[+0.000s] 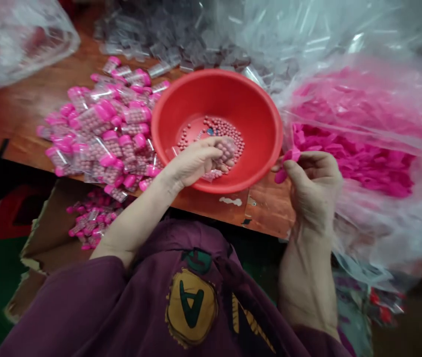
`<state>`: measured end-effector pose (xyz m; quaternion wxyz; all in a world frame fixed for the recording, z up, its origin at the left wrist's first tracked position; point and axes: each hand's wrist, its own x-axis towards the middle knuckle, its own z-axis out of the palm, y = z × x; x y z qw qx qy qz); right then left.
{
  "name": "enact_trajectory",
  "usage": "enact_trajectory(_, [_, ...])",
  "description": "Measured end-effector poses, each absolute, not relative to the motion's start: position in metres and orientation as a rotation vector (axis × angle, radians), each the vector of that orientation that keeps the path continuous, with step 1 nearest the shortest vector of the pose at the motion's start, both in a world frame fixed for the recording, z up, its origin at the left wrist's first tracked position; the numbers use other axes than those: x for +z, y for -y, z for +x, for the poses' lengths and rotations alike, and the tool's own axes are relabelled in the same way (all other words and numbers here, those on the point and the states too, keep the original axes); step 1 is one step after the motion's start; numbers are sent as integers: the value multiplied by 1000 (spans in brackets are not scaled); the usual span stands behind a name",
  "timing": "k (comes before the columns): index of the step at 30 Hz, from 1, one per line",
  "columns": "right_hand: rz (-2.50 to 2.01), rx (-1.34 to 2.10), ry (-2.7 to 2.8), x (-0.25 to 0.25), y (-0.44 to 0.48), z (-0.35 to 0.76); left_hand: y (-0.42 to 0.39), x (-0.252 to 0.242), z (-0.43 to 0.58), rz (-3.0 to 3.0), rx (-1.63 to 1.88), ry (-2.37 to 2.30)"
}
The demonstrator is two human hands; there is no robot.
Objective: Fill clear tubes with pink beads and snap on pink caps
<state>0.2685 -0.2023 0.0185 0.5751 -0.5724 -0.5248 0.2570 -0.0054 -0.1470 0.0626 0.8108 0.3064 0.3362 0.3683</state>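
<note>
My left hand (pixel 196 161) is over the red plastic bowl (pixel 251 94), its fingers wrapped round a small clear bottle (pixel 228 148) that looks full of pink beads. Loose pink beads (pixel 233 129) lie on the bowl's bottom, with a small blue piece (pixel 210 131) among them. Just right of the bowl's rim, my right hand (pixel 315 186) pinches a bright pink plastic cap (pixel 290 157) between thumb and fingers. Beside it, an open clear bag (pixel 367 134) holds many similar pink pieces (pixel 374 168). Part of the bottle is hidden by my left fingers.
Left of the bowl, pink-capped bottles of beads (pixel 103 124) are heaped on the wooden table (pixel 21 114). More fill a cardboard box (pixel 55 228) below the edge. Clear empty containers (pixel 159 34) lie behind the bowl. A bag with red pieces (pixel 47 39) sits far left.
</note>
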Motion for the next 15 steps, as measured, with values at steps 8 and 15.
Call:
enact_trajectory(8, [-1309,603,1471,52,166,172,148,55,-5,566,784,-660])
enact_trajectory(15, [-1358,561,1562,49,173,173,158,57,0,505,881,-725])
